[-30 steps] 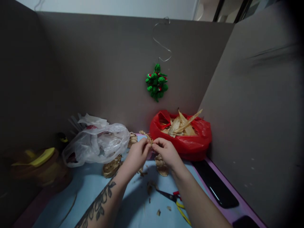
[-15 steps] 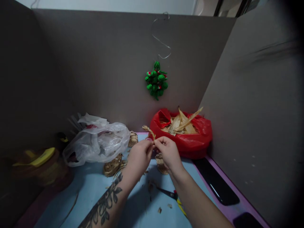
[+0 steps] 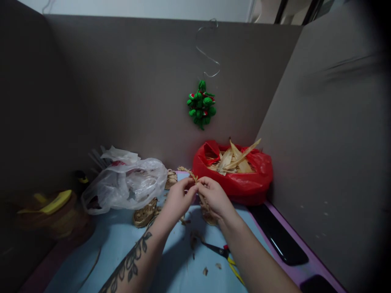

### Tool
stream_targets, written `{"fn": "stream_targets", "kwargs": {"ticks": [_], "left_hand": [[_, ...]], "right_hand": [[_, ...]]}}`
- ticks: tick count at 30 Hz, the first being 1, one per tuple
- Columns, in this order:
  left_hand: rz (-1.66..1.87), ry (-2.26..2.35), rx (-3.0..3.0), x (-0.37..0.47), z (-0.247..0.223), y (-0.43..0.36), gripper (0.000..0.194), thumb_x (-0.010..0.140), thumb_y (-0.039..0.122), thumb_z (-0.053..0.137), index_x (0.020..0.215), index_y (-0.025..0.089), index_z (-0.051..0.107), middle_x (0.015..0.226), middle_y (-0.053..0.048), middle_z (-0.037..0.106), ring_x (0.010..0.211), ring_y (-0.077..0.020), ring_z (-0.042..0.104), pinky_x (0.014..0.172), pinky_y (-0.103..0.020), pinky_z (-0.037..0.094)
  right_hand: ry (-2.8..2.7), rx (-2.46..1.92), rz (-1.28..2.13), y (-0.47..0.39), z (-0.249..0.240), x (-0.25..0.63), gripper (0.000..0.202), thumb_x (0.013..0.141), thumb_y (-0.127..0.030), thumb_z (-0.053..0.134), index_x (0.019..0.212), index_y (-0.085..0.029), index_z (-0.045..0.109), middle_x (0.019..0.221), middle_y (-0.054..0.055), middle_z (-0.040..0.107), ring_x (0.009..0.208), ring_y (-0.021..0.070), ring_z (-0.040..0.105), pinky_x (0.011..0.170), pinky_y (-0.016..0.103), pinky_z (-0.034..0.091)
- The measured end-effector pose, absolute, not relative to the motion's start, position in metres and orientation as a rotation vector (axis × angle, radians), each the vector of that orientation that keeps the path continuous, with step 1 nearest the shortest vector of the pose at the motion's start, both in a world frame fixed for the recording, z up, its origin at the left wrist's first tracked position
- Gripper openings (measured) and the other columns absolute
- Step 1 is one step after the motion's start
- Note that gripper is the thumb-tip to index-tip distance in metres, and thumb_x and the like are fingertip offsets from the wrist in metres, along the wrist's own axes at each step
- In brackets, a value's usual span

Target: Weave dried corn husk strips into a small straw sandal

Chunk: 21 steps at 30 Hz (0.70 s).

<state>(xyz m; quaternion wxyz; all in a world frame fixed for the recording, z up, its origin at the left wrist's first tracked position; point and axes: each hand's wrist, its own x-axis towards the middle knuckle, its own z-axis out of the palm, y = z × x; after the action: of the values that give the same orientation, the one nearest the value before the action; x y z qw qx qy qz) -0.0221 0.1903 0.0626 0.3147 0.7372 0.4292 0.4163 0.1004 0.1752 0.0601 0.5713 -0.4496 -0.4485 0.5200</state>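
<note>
Between my two hands is a thin braid of dry, straw-coloured plant fibre (image 3: 187,171), its far end pointing up and left. My left hand (image 3: 181,198) pinches it from the left side. From the right, my right hand (image 3: 215,196) pinches the same braid, fingertips almost touching the left ones. Under my right hand sits a small woven fibre piece (image 3: 209,215), partly hidden by it. Left of my left wrist lies another coiled woven piece (image 3: 145,213), and a third woven piece (image 3: 171,179) stands farther back.
A red plastic bag (image 3: 235,188) of dried husks stands back right, a clear plastic bag (image 3: 137,185) back left. Scissors (image 3: 222,252) with yellow handles lie near my right forearm. A black phone (image 3: 282,240) rests on the right edge. A green ornament (image 3: 201,105) hangs on the grey panel.
The braid's free end has tipped lower and to the left. My left hand has turned a little, its thumb now showing against the right fingertips.
</note>
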Motion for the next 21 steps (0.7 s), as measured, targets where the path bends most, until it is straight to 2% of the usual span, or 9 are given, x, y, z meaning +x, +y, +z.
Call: {"fn": "stream_targets", "kwargs": {"ticks": [5, 10, 14, 21], "left_hand": [[1.041, 1.173, 1.933, -0.028, 0.066, 0.191, 0.014, 0.077, 0.025, 0.055, 0.07, 0.015, 0.062, 0.065, 0.0, 0.061, 0.062, -0.0134, 0.052, 0.059, -0.023, 0.038], [0.97, 1.026, 1.825, -0.031, 0.067, 0.194, 0.018, 0.078, 0.028, 0.052, 0.064, 0.016, 0.053, 0.058, 0.002, 0.052, 0.055, -0.0112, 0.045, 0.054, -0.022, 0.033], [0.979, 0.888, 1.68, -0.027, 0.064, 0.196, 0.017, 0.079, 0.029, 0.048, 0.067, 0.017, 0.047, 0.059, 0.004, 0.047, 0.055, -0.0103, 0.042, 0.053, -0.022, 0.033], [1.076, 1.031, 1.966, -0.028, 0.062, 0.199, 0.018, 0.082, 0.025, 0.042, 0.066, 0.019, 0.041, 0.061, 0.004, 0.041, 0.059, -0.0113, 0.039, 0.057, -0.023, 0.031]], "right_hand": [[-1.236, -1.158, 1.026, 0.178, 0.053, 0.101, 0.016, 0.07, -0.032, 0.056, 0.065, -0.018, 0.05, 0.054, -0.004, 0.048, 0.051, 0.0107, 0.043, 0.049, 0.022, 0.032], [-1.382, -1.279, 0.728, 0.177, 0.055, 0.104, 0.01, 0.072, -0.027, 0.052, 0.065, -0.019, 0.05, 0.06, -0.002, 0.05, 0.059, 0.0134, 0.047, 0.055, 0.024, 0.037], [-1.382, -1.226, 0.79, 0.177, 0.056, 0.105, 0.012, 0.072, -0.029, 0.053, 0.066, -0.019, 0.051, 0.061, -0.003, 0.05, 0.057, 0.0125, 0.046, 0.054, 0.024, 0.036], [-1.306, -1.144, 1.021, 0.177, 0.062, 0.111, 0.016, 0.068, -0.029, 0.06, 0.079, -0.018, 0.056, 0.061, -0.004, 0.054, 0.054, 0.0112, 0.049, 0.051, 0.022, 0.039]]}}
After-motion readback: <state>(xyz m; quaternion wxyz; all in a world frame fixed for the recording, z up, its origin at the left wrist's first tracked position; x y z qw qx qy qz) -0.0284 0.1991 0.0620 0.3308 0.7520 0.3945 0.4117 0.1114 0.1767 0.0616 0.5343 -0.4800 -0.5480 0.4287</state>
